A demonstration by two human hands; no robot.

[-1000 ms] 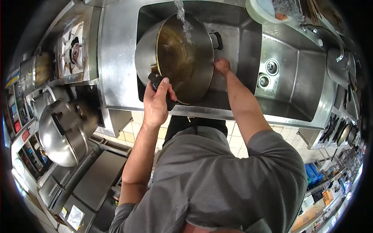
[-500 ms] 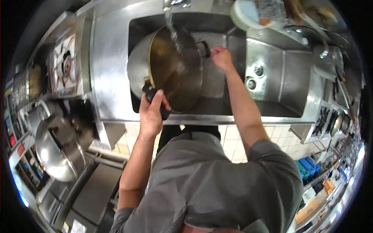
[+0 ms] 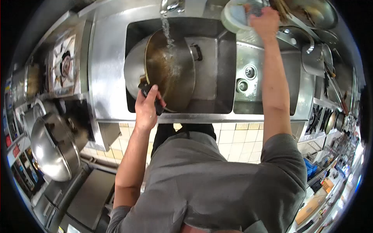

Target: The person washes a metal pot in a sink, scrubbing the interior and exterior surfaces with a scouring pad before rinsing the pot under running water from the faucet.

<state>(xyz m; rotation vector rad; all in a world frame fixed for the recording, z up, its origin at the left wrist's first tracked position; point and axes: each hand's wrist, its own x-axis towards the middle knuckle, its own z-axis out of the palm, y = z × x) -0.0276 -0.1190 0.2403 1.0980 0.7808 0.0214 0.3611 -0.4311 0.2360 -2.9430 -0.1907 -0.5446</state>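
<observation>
A large round metal pan (image 3: pixel 184 79) with browned inner walls leans tilted in the left sink basin. My left hand (image 3: pixel 147 104) is closed around its near black handle (image 3: pixel 145 88). Its other black handle (image 3: pixel 198 52) is free on the right side. Water (image 3: pixel 166 33) runs from the faucet (image 3: pixel 173 5) into the pan. My right hand (image 3: pixel 266 21) reaches over the white round tub (image 3: pixel 232 24) at the back, its fingers at a grey mesh-like scourer (image 3: pixel 255 8). Those fingers are blurred and partly hidden, so their grip is unclear.
A second basin with two drains (image 3: pixel 249 72) lies to the right. A gas burner (image 3: pixel 66 64) stands left of the sink, and a big metal bowl (image 3: pixel 52 149) is at lower left. Pans (image 3: pixel 314 13) and a second faucet (image 3: pixel 309 46) are at back right.
My right hand has moved from beside the pan's far handle to the white tub at back right. My left hand still holds the near handle, and water keeps running.
</observation>
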